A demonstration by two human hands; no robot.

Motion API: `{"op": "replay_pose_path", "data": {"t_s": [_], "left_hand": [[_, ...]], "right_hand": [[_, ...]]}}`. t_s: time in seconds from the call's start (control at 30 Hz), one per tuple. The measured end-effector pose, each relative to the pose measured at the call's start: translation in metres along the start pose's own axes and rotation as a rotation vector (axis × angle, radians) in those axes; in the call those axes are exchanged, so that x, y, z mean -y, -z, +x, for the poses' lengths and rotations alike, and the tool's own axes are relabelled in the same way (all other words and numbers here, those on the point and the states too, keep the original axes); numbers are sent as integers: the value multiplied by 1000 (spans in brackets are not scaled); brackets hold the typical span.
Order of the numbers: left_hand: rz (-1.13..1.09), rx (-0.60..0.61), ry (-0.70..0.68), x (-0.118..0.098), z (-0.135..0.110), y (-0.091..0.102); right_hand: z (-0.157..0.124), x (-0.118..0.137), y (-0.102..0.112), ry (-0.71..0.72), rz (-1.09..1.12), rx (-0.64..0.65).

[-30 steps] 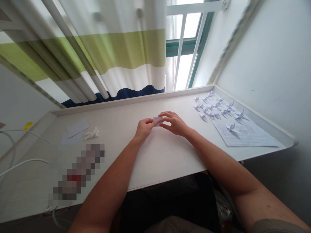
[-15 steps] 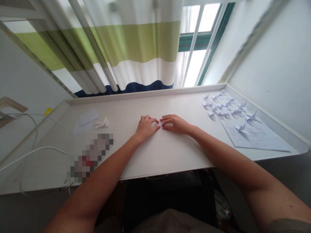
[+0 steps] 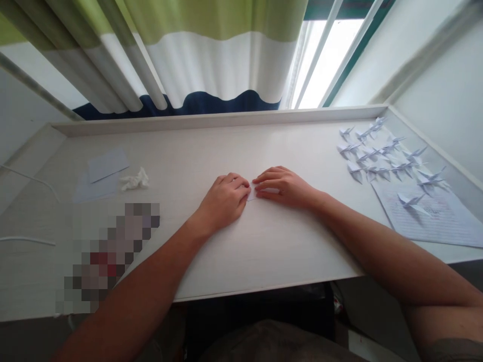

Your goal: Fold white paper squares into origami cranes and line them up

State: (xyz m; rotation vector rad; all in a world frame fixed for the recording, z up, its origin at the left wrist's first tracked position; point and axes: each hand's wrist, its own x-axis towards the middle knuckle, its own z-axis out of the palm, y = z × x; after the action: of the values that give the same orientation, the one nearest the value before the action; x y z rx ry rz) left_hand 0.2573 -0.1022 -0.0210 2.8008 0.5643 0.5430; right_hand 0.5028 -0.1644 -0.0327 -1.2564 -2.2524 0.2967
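Note:
My left hand (image 3: 225, 199) and my right hand (image 3: 285, 186) lie side by side on the white table (image 3: 264, 241), fingertips meeting. Between and under the fingers is a small folded piece of white paper (image 3: 252, 193), mostly hidden. Both hands press it flat against the tabletop with fingers stretched out. Several folded paper cranes (image 3: 381, 151) stand in rows at the far right of the table. One more crane (image 3: 412, 202) stands on a lined sheet (image 3: 437, 221).
Small white paper sheets (image 3: 101, 171) and a crumpled white scrap (image 3: 134, 180) lie at the left. A blurred-out object (image 3: 109, 251) sits near the front left edge. A white cable (image 3: 26, 241) runs off the left side. A raised rim, curtain and window bound the back.
The paper was held pinched just above the table a second ago; now both hands press it flat on the surface. The camera has tilted downward and closer to the table.

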Motion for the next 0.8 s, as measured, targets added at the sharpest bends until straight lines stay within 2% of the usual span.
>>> {"op": "replay_pose_path", "data": {"t_s": [0.2,0.5,0.67,0.8], "left_hand": [[-104,44,-21,7,2,4],[-142,79,-27,7,-1,7],[-129,127,-6,4,-1,13],[-131,115,-6,4,0,13]], "right_hand": [[-6,3,7,-18,64,59],[-10,10,7,-15,80,26],[-10,12,7,11,5,18],[-9,12,7,26,-37,55]]}}
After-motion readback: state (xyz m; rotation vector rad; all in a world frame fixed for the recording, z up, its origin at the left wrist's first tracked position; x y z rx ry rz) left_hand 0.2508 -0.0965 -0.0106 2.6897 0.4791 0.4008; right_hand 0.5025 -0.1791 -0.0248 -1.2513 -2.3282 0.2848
